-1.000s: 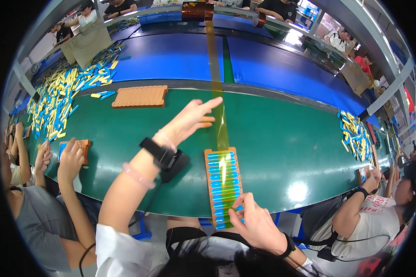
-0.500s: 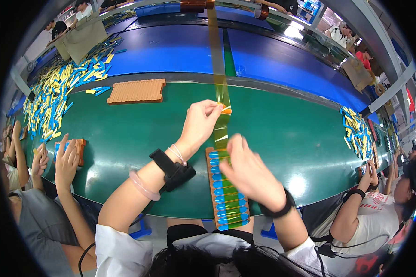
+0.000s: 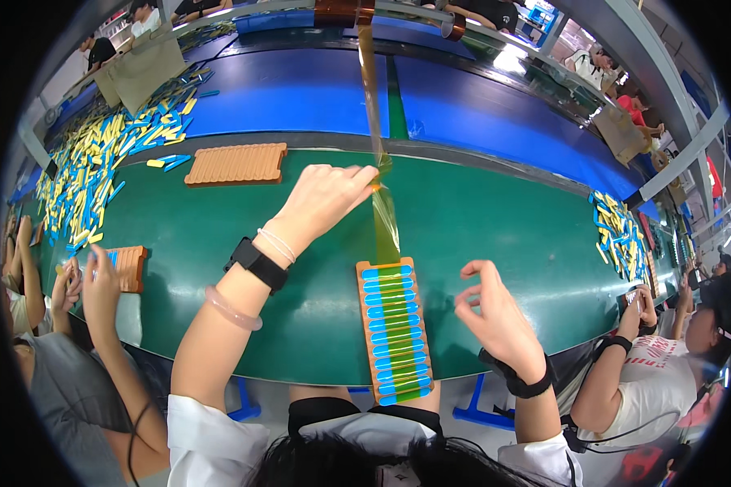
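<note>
An orange slotted tray [image 3: 393, 331] filled with blue pieces lies on the green belt [image 3: 503, 243] at its near edge. A strip of clear yellow tape [image 3: 379, 146] runs down from a roll overhead onto the tray's middle. My left hand [image 3: 326, 197] pinches this tape above the tray's far end. My right hand [image 3: 495, 316] hovers just right of the tray, fingers curled and apart, holding nothing.
An empty orange tray [image 3: 236, 163] sits far left on the belt. Heaps of yellow and blue pieces lie at the left [image 3: 97, 162] and right [image 3: 621, 235]. A person on the left [image 3: 97, 280] handles another tray [image 3: 127, 268]. Another person sits at right [image 3: 650, 365].
My right hand has come off the tray and moved to its right. My left hand has stayed on the tape above the tray's far end.
</note>
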Demonstrator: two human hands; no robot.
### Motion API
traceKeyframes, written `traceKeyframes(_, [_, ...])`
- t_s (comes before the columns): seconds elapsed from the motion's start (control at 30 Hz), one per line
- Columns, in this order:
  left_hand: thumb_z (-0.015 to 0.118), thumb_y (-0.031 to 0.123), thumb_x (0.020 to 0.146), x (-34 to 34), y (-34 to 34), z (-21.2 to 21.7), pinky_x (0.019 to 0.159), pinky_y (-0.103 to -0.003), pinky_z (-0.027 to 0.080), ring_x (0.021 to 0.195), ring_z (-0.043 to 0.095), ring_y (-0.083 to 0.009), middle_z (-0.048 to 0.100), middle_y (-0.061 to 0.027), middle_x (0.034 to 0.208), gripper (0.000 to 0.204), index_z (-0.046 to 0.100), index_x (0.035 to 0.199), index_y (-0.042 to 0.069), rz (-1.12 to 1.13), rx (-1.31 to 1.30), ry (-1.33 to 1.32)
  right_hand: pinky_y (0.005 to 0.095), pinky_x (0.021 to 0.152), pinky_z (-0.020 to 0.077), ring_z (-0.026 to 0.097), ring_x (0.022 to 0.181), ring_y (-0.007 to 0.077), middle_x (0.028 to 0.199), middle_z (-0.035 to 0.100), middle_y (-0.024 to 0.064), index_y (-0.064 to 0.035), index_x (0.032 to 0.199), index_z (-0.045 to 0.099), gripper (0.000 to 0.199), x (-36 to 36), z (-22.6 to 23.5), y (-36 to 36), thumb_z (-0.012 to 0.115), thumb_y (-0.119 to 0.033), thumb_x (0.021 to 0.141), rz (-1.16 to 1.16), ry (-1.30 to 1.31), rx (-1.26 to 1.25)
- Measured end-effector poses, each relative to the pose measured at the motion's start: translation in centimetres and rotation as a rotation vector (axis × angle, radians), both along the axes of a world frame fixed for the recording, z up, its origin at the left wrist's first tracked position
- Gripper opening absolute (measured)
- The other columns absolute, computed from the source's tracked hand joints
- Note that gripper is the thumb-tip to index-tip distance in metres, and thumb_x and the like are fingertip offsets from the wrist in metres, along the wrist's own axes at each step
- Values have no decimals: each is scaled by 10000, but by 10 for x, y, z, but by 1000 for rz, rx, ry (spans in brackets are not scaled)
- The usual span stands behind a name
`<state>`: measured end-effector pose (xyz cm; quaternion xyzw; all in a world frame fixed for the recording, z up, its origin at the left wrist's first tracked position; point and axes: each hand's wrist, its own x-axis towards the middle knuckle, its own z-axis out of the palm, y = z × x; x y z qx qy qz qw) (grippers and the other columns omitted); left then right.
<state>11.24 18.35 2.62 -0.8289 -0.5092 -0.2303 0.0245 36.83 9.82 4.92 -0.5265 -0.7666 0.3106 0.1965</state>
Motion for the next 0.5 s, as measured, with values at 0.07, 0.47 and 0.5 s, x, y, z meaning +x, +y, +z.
traceKeyframes(0.07, [556, 96, 777, 6, -5, 16, 594, -285, 479, 650, 619, -217, 622, -116, 760, 314, 493, 1080, 41, -3, 200, 66, 331, 716, 451, 566, 814, 233, 1052, 434, 176, 17, 1124, 337, 416, 8, -9, -2, 543, -115, 787, 11, -148, 28])
traceKeyframes(0.47, [211, 528, 876, -14, -48, 43, 647, -302, 486, 629, 585, -214, 579, -133, 616, 678, 543, 974, -56, -158, -1321, -1551, 496, 809, 393, 392, 989, 416, 1256, 232, 298, 57, 1277, 236, 744, -68, -40, 8, 585, -281, 713, 240, -519, 218])
traceKeyframes(0.5, [224, 517, 878, -16, -47, 29, 659, -331, 487, 641, 586, -250, 572, -137, 606, 661, 534, 973, -60, -183, -1362, -1660, 498, 810, 387, 382, 999, 407, 1258, 235, 286, 19, 1283, 271, 761, -57, -42, 17, 618, -296, 683, 306, -509, 275])
